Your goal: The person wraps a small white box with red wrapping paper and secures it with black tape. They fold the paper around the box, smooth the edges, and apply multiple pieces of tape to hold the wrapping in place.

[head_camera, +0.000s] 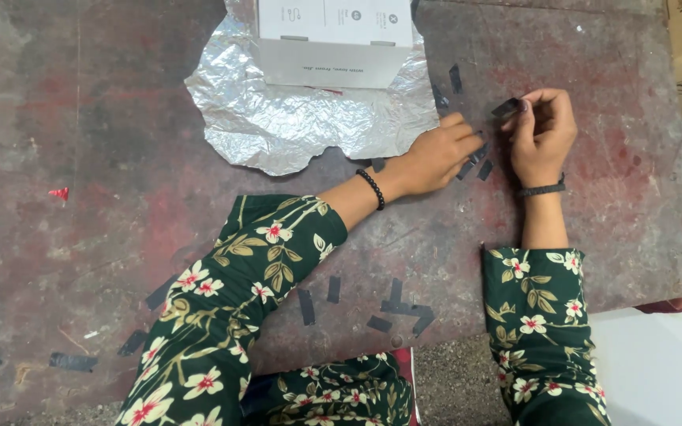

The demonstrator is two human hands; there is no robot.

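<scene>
My right hand (542, 134) pinches one small black tape strip (506, 108) at its fingertips, long axis slanting up to the right, while my left hand (436, 158), just beside it, presses fingertips onto strips on the bench (80, 118). Three more strips lie between my hands, two just above, several near the front edge; one crumpled foil sheet (278, 118) and one white box (333, 39) lie beyond.
</scene>
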